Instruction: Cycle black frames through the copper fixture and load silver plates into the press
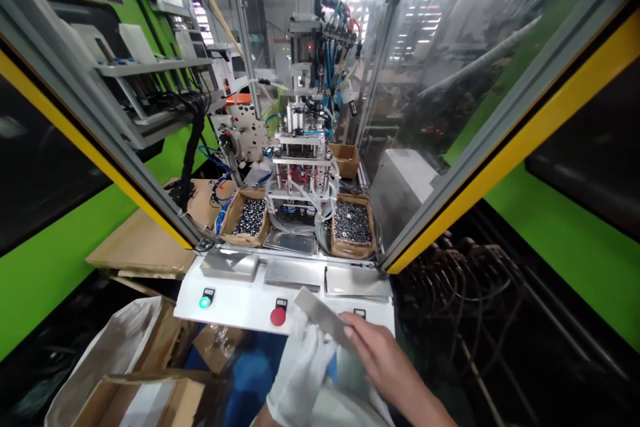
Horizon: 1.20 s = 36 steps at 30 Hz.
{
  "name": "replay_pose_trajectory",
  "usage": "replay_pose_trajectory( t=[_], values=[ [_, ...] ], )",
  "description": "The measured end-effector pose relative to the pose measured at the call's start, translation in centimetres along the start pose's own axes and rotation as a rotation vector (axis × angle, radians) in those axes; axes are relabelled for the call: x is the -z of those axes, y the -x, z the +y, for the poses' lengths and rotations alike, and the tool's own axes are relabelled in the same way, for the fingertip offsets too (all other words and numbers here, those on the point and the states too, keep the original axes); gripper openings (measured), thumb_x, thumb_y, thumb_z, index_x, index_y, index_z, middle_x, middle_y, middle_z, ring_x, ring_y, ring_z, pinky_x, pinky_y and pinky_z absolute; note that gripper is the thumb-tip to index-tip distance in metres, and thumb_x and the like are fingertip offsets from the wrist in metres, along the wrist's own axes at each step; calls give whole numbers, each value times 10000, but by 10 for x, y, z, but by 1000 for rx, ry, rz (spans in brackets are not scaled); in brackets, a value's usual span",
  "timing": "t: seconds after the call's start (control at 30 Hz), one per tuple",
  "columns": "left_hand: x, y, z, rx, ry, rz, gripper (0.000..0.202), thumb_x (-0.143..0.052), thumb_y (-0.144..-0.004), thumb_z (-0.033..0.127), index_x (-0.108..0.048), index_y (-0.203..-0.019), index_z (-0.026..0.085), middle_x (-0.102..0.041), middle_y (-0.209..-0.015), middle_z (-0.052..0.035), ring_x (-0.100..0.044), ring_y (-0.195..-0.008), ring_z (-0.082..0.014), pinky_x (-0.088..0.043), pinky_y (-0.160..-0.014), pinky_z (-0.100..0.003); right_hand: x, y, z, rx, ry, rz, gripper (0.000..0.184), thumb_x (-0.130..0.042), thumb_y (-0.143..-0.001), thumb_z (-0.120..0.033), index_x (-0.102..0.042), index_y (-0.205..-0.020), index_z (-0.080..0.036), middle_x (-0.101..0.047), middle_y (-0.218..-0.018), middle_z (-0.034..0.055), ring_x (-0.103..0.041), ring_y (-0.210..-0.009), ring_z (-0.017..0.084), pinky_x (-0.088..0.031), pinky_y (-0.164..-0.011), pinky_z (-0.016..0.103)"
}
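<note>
The white-gloved left hand [300, 370] and bare right hand [383, 363] grip a flat grey metal bar [323, 318], its long axis slanting from upper left to lower right. Its upper end is over the white control panel [235, 303], just beside the red button [278, 315].

- Your left hand [300, 373] and right hand [385, 367] are in front of the control panel [235, 310], with a metal plate [323, 317] between them, touching both.
- Three metal sheets [293, 273] lie side by side along the panel's far edge.
- Behind them, a cardboard tray of washers [249, 219] is left of the pneumatic press unit [300, 173], and another cardboard tray of washers [353, 223] is right of it.
- A cardboard box [150, 400] is on your left, below the panel.
</note>
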<state>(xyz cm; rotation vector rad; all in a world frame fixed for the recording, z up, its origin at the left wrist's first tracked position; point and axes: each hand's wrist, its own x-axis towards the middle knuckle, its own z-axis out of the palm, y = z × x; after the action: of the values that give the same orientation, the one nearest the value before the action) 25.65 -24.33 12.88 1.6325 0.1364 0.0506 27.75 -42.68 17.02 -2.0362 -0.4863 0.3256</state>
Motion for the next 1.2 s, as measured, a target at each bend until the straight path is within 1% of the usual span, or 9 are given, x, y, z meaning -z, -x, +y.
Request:
replay_pose_trajectory(
  t=[0.07, 0.13, 0.27, 0.4, 0.57, 0.7, 0.8, 1.0, 1.2],
  values=[
    [-4, 2, 0, 30, 62, -18, 372, -485, -971, 464, -699, -1058, 172, -738, -952, -65, -680, -778, -152, -627, -767, -365, 3, -2, 15, -224, -253, -26, 389, -518, -995, -472, -697, -1255, -245, -734, -933, 60, -662, -866, 213, -527, -717, 284],
    [-6, 5, -1, 50, 137, -45, 371, -517, -957, 482, -656, -1174, 215, -745, -1110, -88, -713, -925, -177, -615, -847, -399, 6, -3, 24, -357, -505, -116, 427, -608, -934, -544, -736, -1177, -216, -692, -834, 25, -604, -742, 163, -473, -638, 244],
    [-4, 11, 1, 96, 216, -74, 433, -588, -904, 491, -629, -1271, 263, -698, -1300, -108, -683, -1135, -256, -578, -983, -481, 5, -5, 24, -437, -814, -123, 475, -702, -854, -602, -760, -1090, -193, -658, -817, 5, -557, -707, 118, -462, -666, 236],
    [-4, 13, 9, 179, 321, -94, 408, -481, -948, 420, -611, -1307, 275, -739, -1226, -107, -727, -1038, -269, -630, -866, -439, 5, -5, 16, -486, -1007, -50, 459, -765, -806, -588, -761, -1043, -195, -655, -787, -3, -572, -675, 110, -481, -637, 231],
    [-9, 13, 16, 285, 493, -120, 352, -507, -913, 372, -657, -1224, 306, -772, -1110, -90, -732, -957, -286, -639, -724, -423, 8, -4, 17, -503, -1059, -34, 418, -789, -807, -545, -766, -996, -173, -654, -796, 0, -583, -677, 96, -499, -637, 217],
    [-12, 10, 13, 275, 407, -84, 270, -591, -858, 384, -723, -1084, 323, -774, -1100, -87, -719, -1011, -324, -636, -811, -472, 10, -2, 17, -485, -1076, -71, 413, -784, -819, -534, -770, -986, -157, -659, -798, 14, -607, -701, 108, -524, -664, 231],
    [-9, 11, 10, 272, 414, -76, 264, -606, -850, 381, -719, -1085, 336, -762, -1150, -75, -708, -1059, -329, -627, -854, -483, 11, -1, 14, -499, -1079, -65, 417, -797, -805, -534, -771, -976, -155, -661, -796, 15, -607, -703, 108, -532, -676, 236],
    [-5, 16, 2, 328, 431, -126, 292, -545, -886, 360, -654, -1156, 337, -761, -892, -50, -694, -699, -232, -584, -552, -378, 16, -2, 8, -516, -1055, -57, 441, -825, -769, -545, -768, -972, -158, -649, -792, 8, -584, -690, 94, -512, -657, 216],
    [-6, 17, -1, 374, 544, -125, 332, -544, -889, 345, -622, -1212, 331, -744, -988, -59, -649, -670, -191, -545, -530, -337, 19, -6, 8, -490, -1025, -111, 437, -790, -806, -554, -768, -984, -155, -623, -779, 5, -556, -677, 87, -500, -668, 222]
  ],
)
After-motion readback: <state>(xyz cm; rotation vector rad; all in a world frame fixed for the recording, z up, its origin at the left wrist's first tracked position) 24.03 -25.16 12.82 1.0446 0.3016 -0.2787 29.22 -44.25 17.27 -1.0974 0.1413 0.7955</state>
